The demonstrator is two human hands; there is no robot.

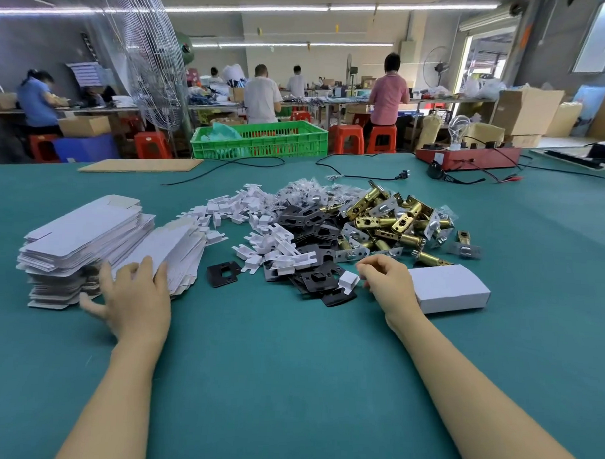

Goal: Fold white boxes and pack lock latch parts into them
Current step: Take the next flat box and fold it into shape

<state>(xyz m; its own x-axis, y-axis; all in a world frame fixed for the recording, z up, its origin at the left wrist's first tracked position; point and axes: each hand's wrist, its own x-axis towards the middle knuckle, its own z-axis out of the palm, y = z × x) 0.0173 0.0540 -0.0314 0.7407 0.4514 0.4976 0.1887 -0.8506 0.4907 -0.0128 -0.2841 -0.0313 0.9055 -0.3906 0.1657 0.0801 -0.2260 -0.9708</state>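
Left hand (134,299) lies fingers spread on the stack of flat white cardboard box blanks (88,242), right hand (383,278) seemingly pinches a small white plastic clip (348,280) beside the folded white box (450,288); several blanks may lift together.

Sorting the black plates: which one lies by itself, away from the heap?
The black plate left of the heap, flat on the green table, touching no other part.

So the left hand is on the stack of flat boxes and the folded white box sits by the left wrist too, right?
Not quite. The left hand does rest on the flat boxes, but the head view shows the folded box beside the right hand, on the table's right side.
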